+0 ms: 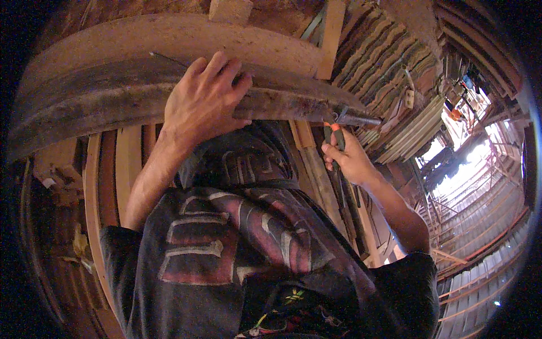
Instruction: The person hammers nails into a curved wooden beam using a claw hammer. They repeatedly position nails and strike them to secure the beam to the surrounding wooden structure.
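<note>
A long, dark, weathered wooden beam (124, 104) runs across in front of me, bowed by the lens. My left hand (209, 93) rests on it, fingers spread and slightly bent, thumb toward the near edge. Beside that hand a thin dark rod (166, 59) with a pointed end lies along the wood; whether it passes under the hand is hidden. My right hand (347, 155) is closed around the orange and dark handle of a hammer (361, 120). The hammer's metal head is level with the beam's right end, and I cannot tell whether they touch.
Behind the beam lies a lighter plank (169, 39) with a wooden block (230, 10) on it. Stacked wavy-edged sheets (384, 51) stand at the far right. Several timber boards (129, 164) lie below the beam. A corrugated metal roof (474, 248) shows at right.
</note>
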The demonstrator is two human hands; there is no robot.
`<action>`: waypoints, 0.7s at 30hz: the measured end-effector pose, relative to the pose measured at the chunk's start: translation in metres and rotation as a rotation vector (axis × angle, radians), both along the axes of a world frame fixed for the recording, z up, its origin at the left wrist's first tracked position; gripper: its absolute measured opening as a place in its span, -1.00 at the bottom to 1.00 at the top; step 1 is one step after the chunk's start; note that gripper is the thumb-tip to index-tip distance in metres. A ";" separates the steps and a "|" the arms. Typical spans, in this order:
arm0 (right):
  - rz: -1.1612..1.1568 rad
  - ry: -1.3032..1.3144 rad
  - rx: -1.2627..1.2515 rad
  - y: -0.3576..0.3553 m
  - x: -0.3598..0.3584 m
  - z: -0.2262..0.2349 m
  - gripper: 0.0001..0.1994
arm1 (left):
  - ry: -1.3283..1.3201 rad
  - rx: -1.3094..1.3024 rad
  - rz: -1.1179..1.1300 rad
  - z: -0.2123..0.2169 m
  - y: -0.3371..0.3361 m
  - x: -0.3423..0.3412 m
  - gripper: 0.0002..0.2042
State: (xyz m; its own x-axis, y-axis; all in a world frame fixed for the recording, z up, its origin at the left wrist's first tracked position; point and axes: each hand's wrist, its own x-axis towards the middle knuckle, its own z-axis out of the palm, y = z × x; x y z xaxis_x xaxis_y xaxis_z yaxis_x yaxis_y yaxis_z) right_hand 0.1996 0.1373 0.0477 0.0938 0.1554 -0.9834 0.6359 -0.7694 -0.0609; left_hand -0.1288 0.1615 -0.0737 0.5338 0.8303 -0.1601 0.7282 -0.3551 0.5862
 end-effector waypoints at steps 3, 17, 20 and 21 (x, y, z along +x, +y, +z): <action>0.025 -0.018 0.072 -0.010 -0.008 0.000 -0.65 | 0.007 -0.023 -0.008 0.003 0.001 -0.001 -0.32; 0.022 -0.059 0.571 -0.058 -0.003 -0.002 -0.55 | 0.099 -0.092 -0.082 0.007 -0.001 -0.005 -0.23; -0.546 0.290 0.399 0.016 -0.022 0.020 -0.28 | 0.105 -0.133 -0.090 0.005 0.003 0.001 -0.22; -0.672 0.380 0.301 0.028 -0.018 0.023 -0.23 | 0.105 -0.138 -0.089 0.006 0.004 0.000 -0.22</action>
State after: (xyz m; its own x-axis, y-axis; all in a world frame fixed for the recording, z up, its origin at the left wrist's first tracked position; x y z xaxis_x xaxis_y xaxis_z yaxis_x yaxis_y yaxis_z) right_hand 0.1813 0.1655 0.0708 -0.0701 0.4461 -0.8922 -0.0596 -0.8947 -0.4426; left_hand -0.1287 0.1658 -0.0676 0.5784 0.7469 -0.3280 0.7572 -0.3421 0.5564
